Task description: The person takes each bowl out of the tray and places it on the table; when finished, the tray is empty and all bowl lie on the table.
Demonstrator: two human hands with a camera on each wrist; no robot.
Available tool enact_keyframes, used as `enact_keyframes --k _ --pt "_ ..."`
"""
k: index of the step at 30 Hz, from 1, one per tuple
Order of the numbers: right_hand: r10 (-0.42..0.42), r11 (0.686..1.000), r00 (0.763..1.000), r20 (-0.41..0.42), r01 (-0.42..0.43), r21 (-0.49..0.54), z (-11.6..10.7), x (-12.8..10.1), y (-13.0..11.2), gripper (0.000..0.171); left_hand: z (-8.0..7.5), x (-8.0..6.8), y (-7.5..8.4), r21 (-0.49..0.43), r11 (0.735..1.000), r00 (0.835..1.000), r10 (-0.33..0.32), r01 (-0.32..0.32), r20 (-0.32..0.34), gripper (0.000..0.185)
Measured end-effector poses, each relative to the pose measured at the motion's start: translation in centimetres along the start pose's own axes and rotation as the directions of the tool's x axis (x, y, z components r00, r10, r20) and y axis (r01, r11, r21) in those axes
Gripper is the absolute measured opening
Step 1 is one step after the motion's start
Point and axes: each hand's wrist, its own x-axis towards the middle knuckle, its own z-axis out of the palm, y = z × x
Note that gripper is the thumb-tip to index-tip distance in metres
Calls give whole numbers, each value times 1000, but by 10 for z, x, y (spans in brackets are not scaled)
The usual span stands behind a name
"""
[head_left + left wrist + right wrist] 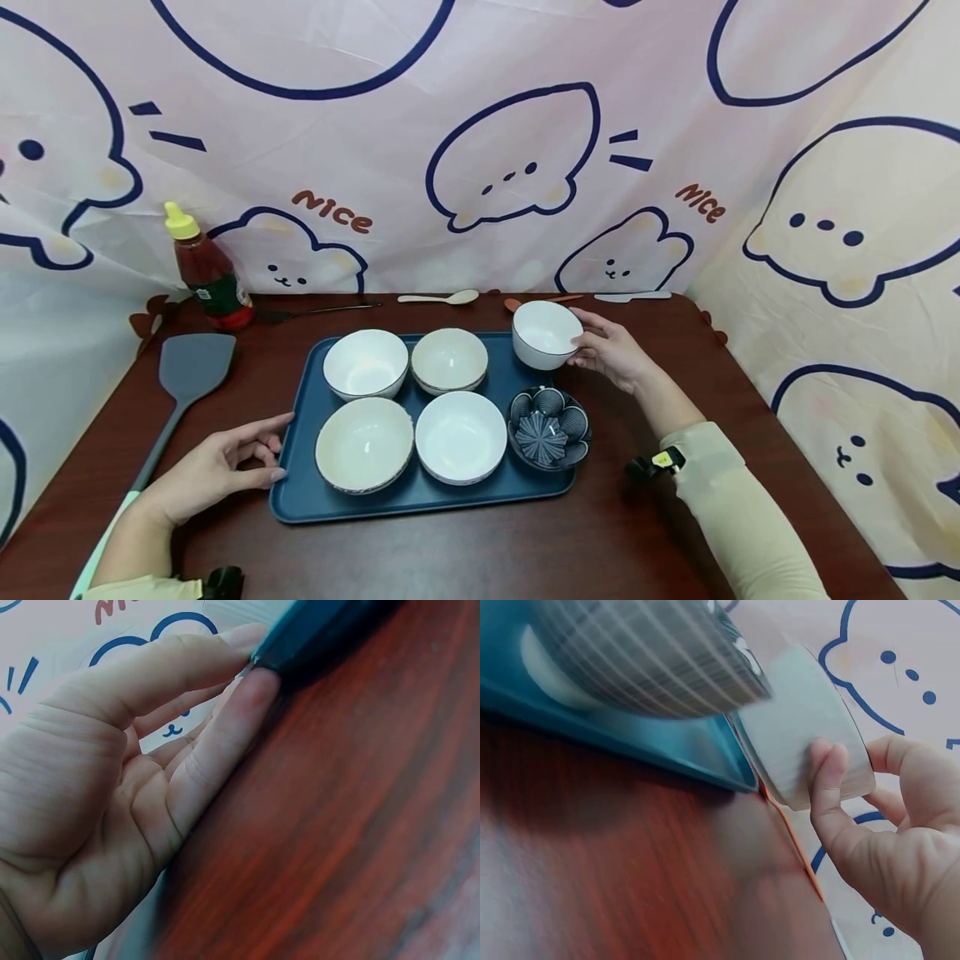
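Six bowls sit on or at a blue tray on the dark wooden table. The right hand grips a white bowl at the tray's far right corner, thumb on the rim and fingers curled round its outer wall; the right wrist view shows the thumb pressed on the bowl's side, with the bowl tilted at the tray's edge. Just in front of it lies a dark patterned bowl. Four more bowls stand on the tray: two in the far row and two in the near row. The left hand lies on the table at the tray's left edge, fingers loosely extended and holding nothing; its fingertips touch the tray's rim. A grey spatula lies left of that hand, a sauce bottle stands at the far left corner, and spoons lie along the back edge, before a cartoon-printed cloth.
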Motion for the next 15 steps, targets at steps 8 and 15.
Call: enact_keyframes --k 8,15 --pt "14 1000 996 -83 -12 22 -17 7 -2 66 -1 1 -1 -1 1000 1000 3 -3 2 74" --pt "57 997 988 -145 -49 53 -27 12 6 65 0 0 -4 -32 999 1000 26 -25 13 73"
